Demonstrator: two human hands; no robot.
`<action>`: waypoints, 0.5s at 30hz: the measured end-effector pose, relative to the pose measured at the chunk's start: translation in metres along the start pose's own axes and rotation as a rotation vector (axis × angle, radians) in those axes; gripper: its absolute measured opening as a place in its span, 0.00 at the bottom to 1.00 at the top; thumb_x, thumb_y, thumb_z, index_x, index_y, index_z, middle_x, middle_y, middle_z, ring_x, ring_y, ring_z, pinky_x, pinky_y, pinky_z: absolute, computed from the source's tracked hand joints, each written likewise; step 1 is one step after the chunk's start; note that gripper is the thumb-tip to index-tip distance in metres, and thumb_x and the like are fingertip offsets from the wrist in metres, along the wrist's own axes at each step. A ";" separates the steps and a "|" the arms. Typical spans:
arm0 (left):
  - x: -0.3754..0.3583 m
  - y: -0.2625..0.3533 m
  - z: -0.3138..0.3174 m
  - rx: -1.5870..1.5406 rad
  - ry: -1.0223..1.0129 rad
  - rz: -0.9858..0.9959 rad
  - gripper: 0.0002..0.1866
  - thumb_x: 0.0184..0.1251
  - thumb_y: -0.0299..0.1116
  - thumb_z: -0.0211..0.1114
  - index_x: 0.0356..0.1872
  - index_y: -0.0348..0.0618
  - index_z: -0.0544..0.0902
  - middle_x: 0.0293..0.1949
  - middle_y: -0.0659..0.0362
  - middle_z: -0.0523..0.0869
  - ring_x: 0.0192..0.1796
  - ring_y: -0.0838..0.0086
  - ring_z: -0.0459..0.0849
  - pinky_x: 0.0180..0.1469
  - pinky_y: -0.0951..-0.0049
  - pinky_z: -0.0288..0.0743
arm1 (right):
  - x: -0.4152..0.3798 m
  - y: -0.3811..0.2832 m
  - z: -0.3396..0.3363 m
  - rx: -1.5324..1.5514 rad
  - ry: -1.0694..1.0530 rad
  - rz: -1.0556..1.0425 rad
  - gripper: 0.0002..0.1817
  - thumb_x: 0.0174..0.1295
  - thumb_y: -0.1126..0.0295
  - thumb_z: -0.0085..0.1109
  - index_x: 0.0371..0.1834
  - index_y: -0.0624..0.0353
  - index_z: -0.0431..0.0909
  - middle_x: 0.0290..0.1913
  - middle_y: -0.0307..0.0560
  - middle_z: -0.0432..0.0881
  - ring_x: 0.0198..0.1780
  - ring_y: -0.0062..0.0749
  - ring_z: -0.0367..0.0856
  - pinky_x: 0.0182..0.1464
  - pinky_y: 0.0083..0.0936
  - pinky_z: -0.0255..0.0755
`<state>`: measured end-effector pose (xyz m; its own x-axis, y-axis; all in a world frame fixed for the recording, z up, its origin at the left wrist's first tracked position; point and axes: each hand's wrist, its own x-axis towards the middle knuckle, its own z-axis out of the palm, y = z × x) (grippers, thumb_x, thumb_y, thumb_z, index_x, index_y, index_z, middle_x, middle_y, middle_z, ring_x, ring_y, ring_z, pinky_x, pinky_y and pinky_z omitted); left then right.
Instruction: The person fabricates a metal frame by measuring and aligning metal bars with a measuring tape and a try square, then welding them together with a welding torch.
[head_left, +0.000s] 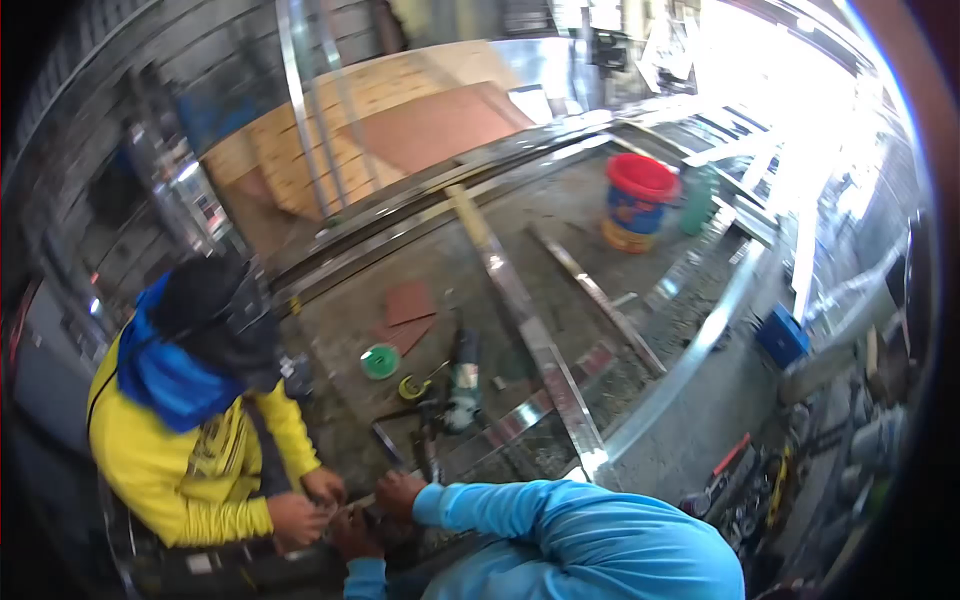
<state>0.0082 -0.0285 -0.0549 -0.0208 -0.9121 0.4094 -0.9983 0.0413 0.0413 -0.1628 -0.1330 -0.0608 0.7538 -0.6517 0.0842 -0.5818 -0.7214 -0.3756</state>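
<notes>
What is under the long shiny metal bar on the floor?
The bar crosses a second metal strip and bare concrete floor. Its near end is hidden behind the blue sleeve.

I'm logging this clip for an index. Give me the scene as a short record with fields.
setting: workshop floor with long metal bars
right hand: light-blue sleeve, at a small piece, grip unclear
left hand: low, partly hidden
co-worker: yellow jacket, both hands meeting the person's hands
nearby: angle grinder, green disc, red-rimmed bucket

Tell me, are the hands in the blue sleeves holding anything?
It cannot be told: the right hand and left hand meet the co-worker's hands, too blurred to see.
</notes>
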 end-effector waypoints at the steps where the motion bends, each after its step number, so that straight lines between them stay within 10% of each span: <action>1: 0.003 0.002 -0.001 -0.038 0.025 0.006 0.28 0.57 0.56 0.69 0.53 0.49 0.83 0.49 0.51 0.81 0.54 0.51 0.80 0.51 0.45 0.71 | -0.003 -0.003 -0.016 0.013 0.002 0.014 0.17 0.46 0.60 0.68 0.40 0.54 0.85 0.47 0.49 0.78 0.53 0.46 0.76 0.52 0.39 0.76; 7: -0.018 -0.028 0.042 0.144 -0.128 -0.119 0.27 0.57 0.55 0.68 0.51 0.48 0.84 0.48 0.49 0.82 0.53 0.49 0.80 0.51 0.46 0.72 | 0.015 0.000 -0.029 0.013 -0.121 0.086 0.17 0.52 0.62 0.67 0.43 0.57 0.88 0.48 0.49 0.85 0.54 0.45 0.80 0.49 0.41 0.76; 8: -0.025 -0.062 0.075 -0.161 -0.229 -0.079 0.29 0.68 0.55 0.65 0.67 0.56 0.76 0.67 0.47 0.75 0.68 0.48 0.72 0.65 0.40 0.68 | 0.028 0.003 -0.013 -0.011 -0.173 0.130 0.17 0.52 0.62 0.67 0.44 0.57 0.88 0.48 0.49 0.86 0.53 0.45 0.81 0.48 0.41 0.76; 11: -0.019 -0.043 0.050 0.159 -0.354 -0.184 0.26 0.67 0.53 0.67 0.61 0.54 0.80 0.61 0.48 0.81 0.59 0.49 0.80 0.57 0.40 0.74 | 0.043 0.003 -0.018 -0.064 -0.319 0.196 0.11 0.56 0.65 0.65 0.40 0.56 0.90 0.49 0.52 0.88 0.52 0.51 0.86 0.44 0.46 0.80; 15: 0.000 -0.017 0.001 -0.251 -0.223 -0.105 0.24 0.65 0.53 0.67 0.56 0.50 0.83 0.56 0.47 0.81 0.57 0.50 0.80 0.58 0.45 0.72 | 0.045 0.009 -0.032 -0.015 -0.397 0.163 0.13 0.57 0.66 0.65 0.44 0.56 0.89 0.51 0.54 0.87 0.55 0.52 0.85 0.49 0.48 0.81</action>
<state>0.0249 -0.0300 -0.0562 0.0418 -0.9822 0.1831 -0.9518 0.0165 0.3062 -0.1435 -0.1764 -0.0311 0.7088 -0.6190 -0.3383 -0.7054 -0.6215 -0.3407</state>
